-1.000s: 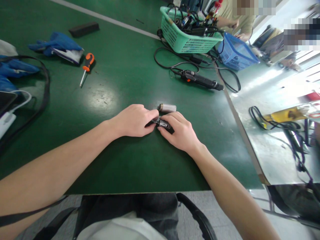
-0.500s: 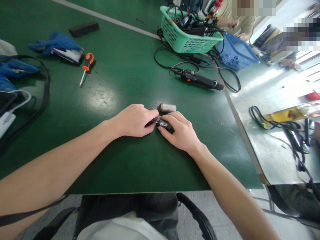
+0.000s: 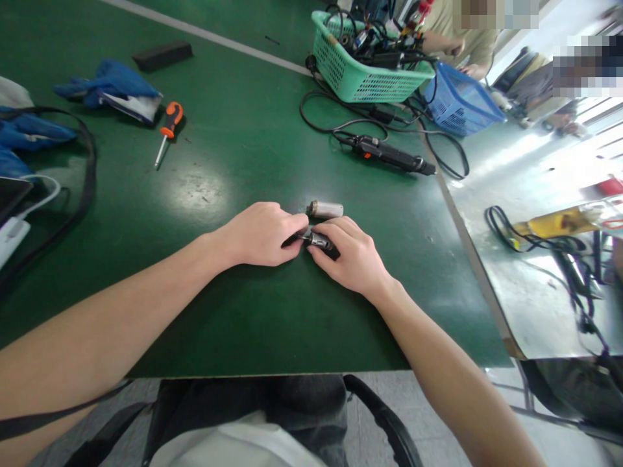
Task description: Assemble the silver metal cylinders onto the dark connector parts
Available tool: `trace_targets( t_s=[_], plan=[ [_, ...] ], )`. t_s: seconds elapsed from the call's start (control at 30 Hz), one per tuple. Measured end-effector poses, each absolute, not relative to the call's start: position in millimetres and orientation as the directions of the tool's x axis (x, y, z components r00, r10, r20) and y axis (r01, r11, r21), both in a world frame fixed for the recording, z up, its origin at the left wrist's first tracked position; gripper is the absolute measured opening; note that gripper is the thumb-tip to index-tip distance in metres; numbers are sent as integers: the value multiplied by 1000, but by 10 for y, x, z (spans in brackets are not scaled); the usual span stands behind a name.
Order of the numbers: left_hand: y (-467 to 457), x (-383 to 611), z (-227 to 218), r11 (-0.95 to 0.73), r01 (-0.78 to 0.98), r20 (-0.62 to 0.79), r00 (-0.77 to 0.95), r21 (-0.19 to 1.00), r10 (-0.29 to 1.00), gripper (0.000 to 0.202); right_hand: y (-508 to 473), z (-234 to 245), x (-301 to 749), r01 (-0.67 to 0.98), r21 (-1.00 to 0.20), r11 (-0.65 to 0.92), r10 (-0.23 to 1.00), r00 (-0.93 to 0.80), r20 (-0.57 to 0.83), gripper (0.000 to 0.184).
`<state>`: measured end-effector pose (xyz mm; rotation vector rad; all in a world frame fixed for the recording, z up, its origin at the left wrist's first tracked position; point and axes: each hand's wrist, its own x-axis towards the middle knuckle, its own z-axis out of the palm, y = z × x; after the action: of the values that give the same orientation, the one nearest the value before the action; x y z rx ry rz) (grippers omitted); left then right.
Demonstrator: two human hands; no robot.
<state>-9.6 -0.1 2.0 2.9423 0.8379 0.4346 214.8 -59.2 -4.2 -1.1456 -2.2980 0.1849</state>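
Note:
Both hands meet over the green table [image 3: 243,324] around a small dark cylindrical part with a shiny metal section [image 3: 318,240]. My right hand [image 3: 351,254] is closed round its right end, thumb and fingers on either side. At the left end, my left hand [image 3: 269,235] pinches a dark piece that is mostly covered by the fingers. Whether the two pieces are joined cannot be made out. Just beyond the fingertips lies a silver metal cylinder [image 3: 327,209], like a small motor, on its side and apart from the hands.
An orange-and-black screwdriver [image 3: 169,131], blue gloves [image 3: 114,94] and a dark block [image 3: 163,56] lie at the left. Toward the back right are a corded electric screwdriver [image 3: 389,155], a green basket [image 3: 370,81] of cables and a blue basket [image 3: 460,104]. A person sits beyond them.

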Motion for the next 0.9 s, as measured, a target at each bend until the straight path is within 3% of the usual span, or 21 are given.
trace_targets(
  t_s=[0.9],
  plan=[
    [-5, -97, 26, -855, 503, 260, 814, 129, 519, 18, -585, -47, 2158, 699, -374, 610, 785, -468, 406, 22]
  ],
)
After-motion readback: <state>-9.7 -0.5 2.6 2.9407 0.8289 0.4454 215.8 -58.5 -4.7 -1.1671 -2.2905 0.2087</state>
